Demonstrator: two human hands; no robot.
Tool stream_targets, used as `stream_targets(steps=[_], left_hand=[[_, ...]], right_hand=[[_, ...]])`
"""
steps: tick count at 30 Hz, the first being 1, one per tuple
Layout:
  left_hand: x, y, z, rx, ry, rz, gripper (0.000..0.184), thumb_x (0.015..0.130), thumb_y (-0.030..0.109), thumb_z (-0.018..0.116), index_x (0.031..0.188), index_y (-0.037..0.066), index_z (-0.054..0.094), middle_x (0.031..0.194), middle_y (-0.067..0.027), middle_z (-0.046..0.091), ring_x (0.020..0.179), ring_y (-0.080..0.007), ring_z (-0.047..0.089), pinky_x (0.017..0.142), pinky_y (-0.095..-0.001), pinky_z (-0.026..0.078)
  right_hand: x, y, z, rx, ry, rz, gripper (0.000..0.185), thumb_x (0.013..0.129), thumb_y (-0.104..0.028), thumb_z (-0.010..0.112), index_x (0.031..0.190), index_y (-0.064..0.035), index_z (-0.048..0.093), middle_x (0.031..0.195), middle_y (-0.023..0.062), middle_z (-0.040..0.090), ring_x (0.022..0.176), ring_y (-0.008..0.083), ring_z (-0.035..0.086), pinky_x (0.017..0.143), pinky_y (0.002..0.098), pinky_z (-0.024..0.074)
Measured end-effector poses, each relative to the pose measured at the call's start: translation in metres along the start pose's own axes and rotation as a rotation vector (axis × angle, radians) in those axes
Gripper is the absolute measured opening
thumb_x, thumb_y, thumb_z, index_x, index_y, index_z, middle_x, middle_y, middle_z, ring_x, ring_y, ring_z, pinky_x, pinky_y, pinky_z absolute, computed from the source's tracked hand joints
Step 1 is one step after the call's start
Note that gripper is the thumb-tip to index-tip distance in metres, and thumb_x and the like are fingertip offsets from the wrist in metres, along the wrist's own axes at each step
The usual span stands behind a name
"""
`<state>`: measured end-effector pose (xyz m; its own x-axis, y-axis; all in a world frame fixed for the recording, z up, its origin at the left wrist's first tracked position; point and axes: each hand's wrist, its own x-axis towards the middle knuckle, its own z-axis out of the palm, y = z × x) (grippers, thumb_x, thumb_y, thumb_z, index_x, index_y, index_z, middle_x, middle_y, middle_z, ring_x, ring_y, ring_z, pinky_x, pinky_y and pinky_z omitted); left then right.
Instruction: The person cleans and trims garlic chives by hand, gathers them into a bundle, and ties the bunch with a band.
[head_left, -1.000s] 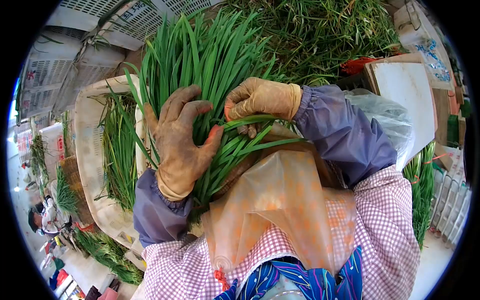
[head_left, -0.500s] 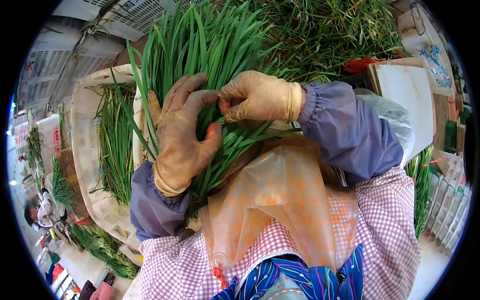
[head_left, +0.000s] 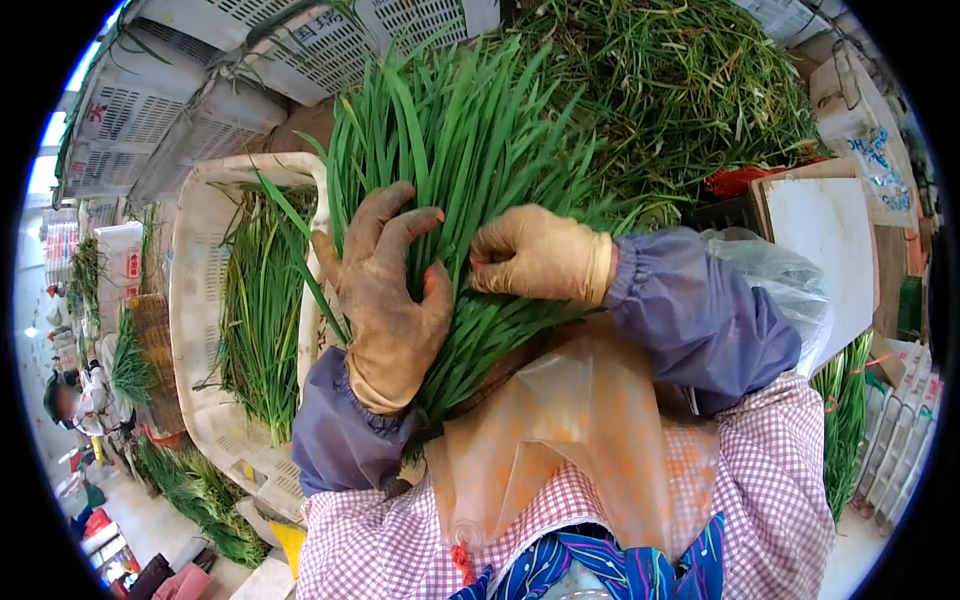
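Observation:
A large bunch of long, flat green leaves, like garlic chives (head_left: pixel 455 150), lies in front of me. My left hand (head_left: pixel 392 290), in a soiled tan glove, rests on its left side with fingers spread and thumb apart. Across the gap, my right hand (head_left: pixel 540 255), in a similar glove, is over the right side of the bunch. Its fingers are curled together in a pinch, and whatever lies between the tips is hidden. Lower leaf ends fan out below both hands, above my clear plastic apron (head_left: pixel 550 400).
To the left stands a white plastic basket (head_left: pixel 185 320) with more green stalks (head_left: pixel 262 330). Loose trimmings (head_left: pixel 690 90) are heaped behind. Perforated crates (head_left: pixel 320 45) line the back, a white board (head_left: pixel 818 250) leans at right, and another person (head_left: pixel 85 400) is far left.
My right hand has drawn away from my left fingertips, opening a gap between them. The left fingers have spread slightly. The whole view has shifted, with the scene lower and farther right.

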<state>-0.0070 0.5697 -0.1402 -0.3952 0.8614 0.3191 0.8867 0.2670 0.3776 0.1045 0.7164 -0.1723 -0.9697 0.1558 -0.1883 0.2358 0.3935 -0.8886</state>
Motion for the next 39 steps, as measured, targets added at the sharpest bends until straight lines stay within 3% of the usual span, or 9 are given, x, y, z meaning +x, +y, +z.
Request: stream_targets(steps=[3, 6, 15, 17, 20, 22, 25, 31, 39], left_hand=[[0.002, -0.001, 0.0, -0.01, -0.033, -0.044, 0.038, 0.067, 0.005, 0.06, 0.105, 0.008, 0.059, 0.121, -0.0107, 0.054, 0.113, -0.0298, 0.051, 0.105, -0.05, 0.018], [0.001, -0.007, 0.006, -0.042, 0.0, -0.066, 0.038, 0.07, 0.011, 0.064, 0.108, 0.008, 0.057, 0.119, -0.01, 0.055, 0.112, -0.0285, 0.052, 0.105, -0.0492, 0.018], [0.001, -0.012, 0.013, -0.077, 0.016, -0.117, 0.042, 0.073, 0.007, 0.063, 0.114, 0.003, 0.054, 0.111, -0.0123, 0.058, 0.105, -0.029, 0.054, 0.101, -0.0383, 0.03], [-0.004, -0.021, 0.02, -0.297, 0.082, -0.296, 0.04, 0.074, 0.006, 0.061, 0.114, 0.0, 0.053, 0.109, -0.0146, 0.058, 0.102, -0.0252, 0.054, 0.094, -0.0328, 0.039], [-0.002, -0.02, 0.021, -0.307, 0.108, -0.316, 0.041, 0.072, 0.004, 0.062, 0.112, 0.0, 0.055, 0.106, -0.017, 0.058, 0.1, -0.0281, 0.053, 0.09, -0.036, 0.041], [-0.001, -0.018, 0.023, -0.299, 0.141, -0.311, 0.041, 0.069, 0.005, 0.064, 0.109, 0.001, 0.058, 0.104, -0.0188, 0.058, 0.098, -0.0333, 0.052, 0.09, -0.0395, 0.04], [0.0, -0.02, 0.022, -0.31, 0.151, -0.214, 0.042, 0.069, 0.005, 0.064, 0.11, 0.001, 0.057, 0.106, -0.0184, 0.058, 0.099, -0.0329, 0.052, 0.089, -0.0395, 0.041], [-0.007, -0.036, 0.025, -0.486, 0.182, -0.217, 0.04, 0.072, -0.001, 0.06, 0.111, 0.0, 0.054, 0.109, -0.0174, 0.058, 0.106, -0.0315, 0.054, 0.093, -0.0379, 0.041], [-0.009, -0.025, 0.016, -0.134, 0.039, -0.201, 0.014, 0.071, -0.003, 0.059, 0.08, 0.005, 0.066, 0.113, -0.0214, 0.057, 0.108, -0.0354, 0.053, 0.093, -0.0386, 0.039]], right_hand=[[-0.006, 0.01, 0.012, 0.055, -0.026, 0.039, 0.019, 0.077, -0.023, 0.06, 0.08, -0.0053, 0.064, 0.075, 0.0153, 0.063, 0.076, 0.0347, 0.061, 0.066, 0.042, 0.0482], [-0.017, 0.008, 0.036, -0.428, 0.347, -0.168, 0.01, 0.077, -0.017, 0.057, 0.078, -0.0068, 0.056, 0.064, 0.0121, 0.059, 0.062, 0.0329, 0.061, 0.053, 0.0428, 0.0476], [-0.024, 0.071, -0.004, -0.703, 0.814, -0.062, 0.006, 0.078, -0.011, 0.057, 0.084, -0.01, 0.056, 0.062, 0.012, 0.055, 0.054, 0.032, 0.057, 0.047, 0.0396, 0.045], [-0.03, 0.085, -0.045, -0.896, 0.674, 0.267, 0.013, 0.078, -0.01, 0.058, 0.09, -0.0099, 0.059, 0.069, 0.0111, 0.059, 0.062, 0.0313, 0.059, 0.056, 0.04, 0.0471], [-0.028, 0.024, -0.058, -0.942, 0.923, -0.093, 0.02, 0.079, -0.013, 0.061, 0.098, -0.0085, 0.062, 0.087, 0.0107, 0.063, 0.082, 0.0309, 0.059, 0.076, 0.0416, 0.0449], [-0.013, -0.001, -0.039, -0.614, 0.764, -0.519, 0.023, 0.075, -0.014, 0.066, 0.097, -0.0083, 0.061, 0.085, 0.0111, 0.062, 0.084, 0.0285, 0.058, 0.082, 0.0441, 0.0439], [0.019, -0.013, 0.009, -0.611, 0.506, -0.764, 0.017, 0.074, -0.019, 0.065, 0.086, -0.0101, 0.057, 0.082, 0.0054, 0.054, 0.086, 0.0242, 0.057, 0.09, 0.0469, 0.0416], [0.01, 0.026, 0.048, -0.678, 0.647, -0.666, 0.031, 0.067, -0.019, 0.069, 0.093, -0.0069, 0.058, 0.091, 0.0051, 0.056, 0.087, 0.0254, 0.056, 0.086, 0.0438, 0.0445], [-0.004, 0.038, 0.059, -0.48, 0.603, -0.59, 0.031, 0.068, -0.013, 0.07, 0.096, -0.0055, 0.059, 0.081, 0.0064, 0.058, 0.072, 0.0251, 0.057, 0.064, 0.039, 0.0447]])
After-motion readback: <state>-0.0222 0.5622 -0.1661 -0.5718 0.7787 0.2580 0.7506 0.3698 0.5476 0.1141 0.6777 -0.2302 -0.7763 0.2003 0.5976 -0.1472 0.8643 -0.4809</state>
